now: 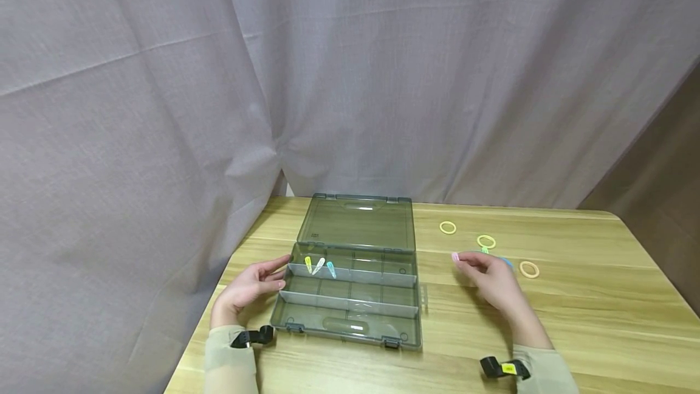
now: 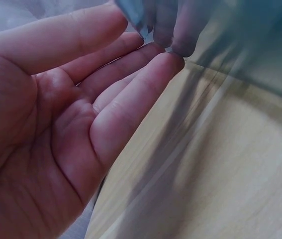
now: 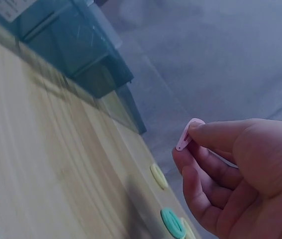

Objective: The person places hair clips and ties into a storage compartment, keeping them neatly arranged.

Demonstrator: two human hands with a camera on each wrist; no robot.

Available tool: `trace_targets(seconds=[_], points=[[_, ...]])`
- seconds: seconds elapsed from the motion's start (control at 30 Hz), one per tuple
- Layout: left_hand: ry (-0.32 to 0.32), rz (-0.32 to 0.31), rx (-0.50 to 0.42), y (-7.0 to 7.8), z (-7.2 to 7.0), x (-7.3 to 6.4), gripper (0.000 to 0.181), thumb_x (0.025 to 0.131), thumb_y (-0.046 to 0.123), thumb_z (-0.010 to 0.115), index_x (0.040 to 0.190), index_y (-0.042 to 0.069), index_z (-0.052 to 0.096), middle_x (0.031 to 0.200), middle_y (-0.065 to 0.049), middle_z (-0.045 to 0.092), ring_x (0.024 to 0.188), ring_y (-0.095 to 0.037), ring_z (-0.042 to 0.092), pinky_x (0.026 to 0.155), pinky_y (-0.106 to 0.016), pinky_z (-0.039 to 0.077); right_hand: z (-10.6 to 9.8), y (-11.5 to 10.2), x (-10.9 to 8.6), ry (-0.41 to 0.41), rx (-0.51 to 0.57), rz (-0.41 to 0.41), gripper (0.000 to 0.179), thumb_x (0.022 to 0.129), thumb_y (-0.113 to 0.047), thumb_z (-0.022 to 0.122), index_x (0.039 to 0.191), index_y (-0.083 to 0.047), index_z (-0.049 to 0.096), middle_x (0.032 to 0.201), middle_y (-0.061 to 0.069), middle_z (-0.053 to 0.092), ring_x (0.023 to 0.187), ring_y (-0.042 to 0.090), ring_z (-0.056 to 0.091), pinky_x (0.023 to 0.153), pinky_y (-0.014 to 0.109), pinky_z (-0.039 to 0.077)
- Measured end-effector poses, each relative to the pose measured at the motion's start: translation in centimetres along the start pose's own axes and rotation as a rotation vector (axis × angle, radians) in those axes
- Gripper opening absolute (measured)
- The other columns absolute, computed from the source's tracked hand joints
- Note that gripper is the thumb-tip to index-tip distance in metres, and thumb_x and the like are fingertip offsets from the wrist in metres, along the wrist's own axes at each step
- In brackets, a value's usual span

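My right hand [image 1: 494, 281] pinches a small pink hair clip [image 3: 184, 137] between thumb and fingertips, above the table to the right of the box. A green-tinted clear plastic organizer box [image 1: 350, 304] lies with its lid folded back, split into three long compartments. Touching its left side wall are the fingers of my left hand [image 1: 248, 287], extended, with the thumb near the rim. Toward the left of the rear compartment are a yellow hair clip [image 1: 308, 262], a white one [image 1: 319, 264] and a blue one [image 1: 331, 269]; whether they touch the divider I cannot tell.
On the table's right side lie a yellow ring [image 1: 441, 228], a yellow-green ring [image 1: 486, 236] and an orange ring [image 1: 522, 268]. A small green item [image 1: 484, 250] and a blue item [image 1: 508, 261] are partly hidden by my right hand. Grey curtain [image 1: 383, 78] hangs behind the table.
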State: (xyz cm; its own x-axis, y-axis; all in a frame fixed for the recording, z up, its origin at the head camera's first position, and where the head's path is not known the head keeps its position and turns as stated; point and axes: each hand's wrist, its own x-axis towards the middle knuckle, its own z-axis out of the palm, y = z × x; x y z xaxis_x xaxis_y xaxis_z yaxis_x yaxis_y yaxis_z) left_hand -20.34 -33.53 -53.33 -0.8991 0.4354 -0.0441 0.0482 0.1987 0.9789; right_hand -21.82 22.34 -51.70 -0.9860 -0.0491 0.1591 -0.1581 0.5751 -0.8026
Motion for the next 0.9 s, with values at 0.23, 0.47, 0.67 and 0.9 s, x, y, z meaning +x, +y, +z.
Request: trace_targets(seconds=[0.23,0.47,0.67,0.9], points=[[-0.003,0.002,-0.011,0.0,0.0,0.0,0.071,0.102,0.001,0.067,0.162,-0.01,0.031,0.17,-0.025,0.026,0.151,-0.05,0.033,0.116,-0.025,0.042,1.1,-1.5,-0.2,-0.058,0.146,0.025,0.033,0.103,-0.019,0.075,0.127,0.004,0.073,0.111,0.016,0.079,0.093,0.004,0.071,0.08,0.016,0.057],[0.011,-0.017,-0.001,0.2,0.0,0.0,0.07,0.102,-0.001,0.066,0.162,-0.009,0.032,0.17,-0.024,0.027,0.151,-0.049,0.034,0.115,-0.024,0.043,3.3,-3.6,0.1,-0.123,0.283,0.01,0.031,0.101,-0.014,0.076,0.126,0.005,0.073,0.108,0.015,0.079,0.093,0.011,0.075,0.082,0.02,0.059],[0.004,0.004,0.011,0.1,-0.2,-0.2,0.069,0.102,-0.002,0.065,0.161,-0.012,0.031,0.169,-0.027,0.025,0.15,-0.051,0.033,0.116,-0.027,0.042,6.0,-6.2,1.0,-0.194,0.349,-0.023,0.027,0.1,-0.015,0.077,0.12,0.002,0.076,0.105,0.017,0.079,0.095,0.029,0.077,0.08,0.022,0.06],[0.004,0.003,0.028,0.0,-0.1,-0.1,0.072,0.102,0.005,0.069,0.161,-0.012,0.031,0.169,-0.027,0.026,0.149,-0.052,0.035,0.113,-0.023,0.044,9.2,-9.2,2.6,-0.269,0.303,-0.112,0.022,0.099,-0.014,0.078,0.115,0.001,0.077,0.1,0.013,0.08,0.091,0.029,0.077,0.075,0.023,0.061]])
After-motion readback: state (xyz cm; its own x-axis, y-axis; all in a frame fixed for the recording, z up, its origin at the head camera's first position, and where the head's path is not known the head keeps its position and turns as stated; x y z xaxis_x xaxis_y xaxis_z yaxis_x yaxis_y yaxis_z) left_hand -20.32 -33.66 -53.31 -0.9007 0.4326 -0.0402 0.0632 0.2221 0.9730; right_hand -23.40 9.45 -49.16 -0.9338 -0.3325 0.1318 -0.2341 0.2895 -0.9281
